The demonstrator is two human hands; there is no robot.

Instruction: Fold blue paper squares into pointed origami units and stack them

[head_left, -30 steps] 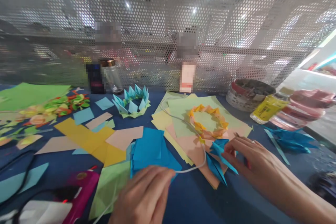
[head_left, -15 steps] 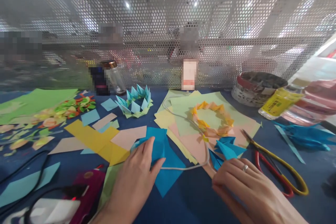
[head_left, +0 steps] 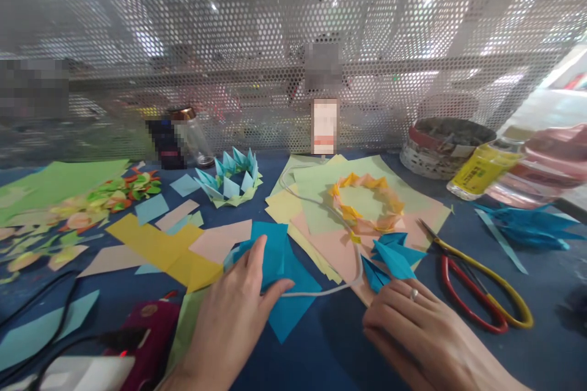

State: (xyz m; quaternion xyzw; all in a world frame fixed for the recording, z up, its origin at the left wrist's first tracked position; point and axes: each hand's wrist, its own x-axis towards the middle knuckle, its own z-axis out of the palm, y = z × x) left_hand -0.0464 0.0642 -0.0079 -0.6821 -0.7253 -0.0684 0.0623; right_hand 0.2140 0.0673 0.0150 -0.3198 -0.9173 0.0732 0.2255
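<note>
My left hand (head_left: 236, 308) rests over the left part of some blue paper (head_left: 273, 241), with its thumb spread from its index finger. The other fingers are partly hidden. Under it, a blue sheet (head_left: 285, 321) lies with one corner toward me. My right hand (head_left: 408, 324), wearing a ring, has its fingers curled under just in front of folded blue paper pieces (head_left: 394, 255); whatever is inside the fingers is hidden. Beyond it lies a ring of folded orange and yellow paper (head_left: 367, 229). Scissors (head_left: 479, 287) with red and yellow handles lie right of that hand.
A light-blue paper crown (head_left: 232, 186) stands at the back beside a glass bottle (head_left: 199, 137). Paper scraps and a purple power bank (head_left: 149, 336) with cables lie left. A white cable crosses the middle. A round container (head_left: 444, 149), a yellow-labelled bottle (head_left: 477, 174) and blue paper (head_left: 534, 226) are right.
The view has shifted slightly, so most things sit a little further left. Both hands keep nearly the same place and pose; the right hand has edged a little left.
</note>
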